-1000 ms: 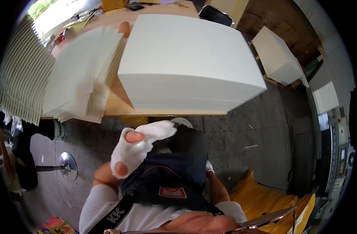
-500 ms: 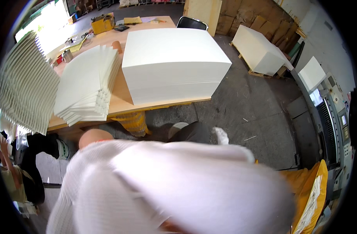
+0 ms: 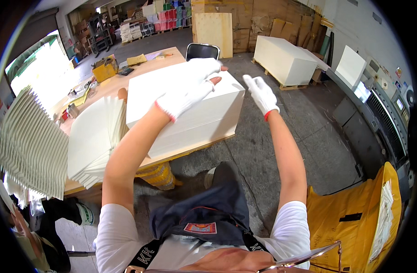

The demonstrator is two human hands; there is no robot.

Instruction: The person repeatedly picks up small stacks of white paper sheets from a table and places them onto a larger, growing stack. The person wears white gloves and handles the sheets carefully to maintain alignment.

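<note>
A large block of stacked white paper sheets [image 3: 194, 129] stands on the wooden table [image 3: 110, 88] in front of me. My left hand [image 3: 190, 95], in a white work glove with a red cuff and bare fingertips, is over the top of that stack with its fingers stretched out. Whether it touches the paper I cannot tell. My right hand [image 3: 263, 94], gloved the same way, hovers beyond the stack's right edge, apart from it. Its fingers are extended and nothing is in them. Left of the block lies a fanned pile of white sheets [image 3: 92, 136].
A tall rippled paper stack [image 3: 30, 141] rises at far left, with a person's arm [image 3: 26, 230] below it. A machine [image 3: 381, 109] lines the right side. A yellow cloth-covered bin [image 3: 340, 218] stands near right. Another paper block [image 3: 283, 59] rests on a pallet behind.
Both my arms have reached forward, the left over the stack and the right beside it. The blurred white shape that filled the lower middle is gone, and the view has tilted up.
</note>
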